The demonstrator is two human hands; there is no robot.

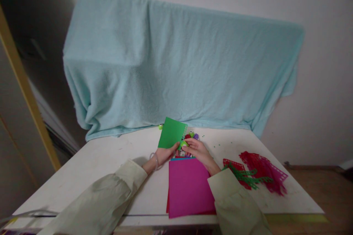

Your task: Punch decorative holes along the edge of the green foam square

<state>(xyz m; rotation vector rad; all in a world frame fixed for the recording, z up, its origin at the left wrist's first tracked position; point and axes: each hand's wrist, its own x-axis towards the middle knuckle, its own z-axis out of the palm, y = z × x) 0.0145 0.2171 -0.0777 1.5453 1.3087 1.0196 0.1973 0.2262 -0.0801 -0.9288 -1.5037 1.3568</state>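
Head view takes in a pale blue towel (182,66) draped over something wide against the far wall, its hem spilling onto the far edge of the white table (104,161) where I work. That table gives me a flat surface, and I keep my stock square in front of me: a stack of coloured sheets with a magenta sheet (189,187) on top lies near the table's near edge, between my forearms, so the next piece is within easy reach. To the right, well apart from the stack, sits a heap of red and green punched strips (255,174), set aside where they cannot get under my hands. Small green specks dot the far right of the tabletop.

I lift the green card (171,133) up off the table, tilted toward me, so its right edge, which looks scalloped, faces my other hand. My left hand (164,153) is closed on the card's lower edge, thumb and fingers pinching it steady. My right hand (197,149) is clamped around a small green punch (184,143) pressed against the card's lower right corner, just above the far end of the stack. A few small colourful pieces (192,135), red, green and purple, lie just beyond my right fingers; I cannot tell what they are.
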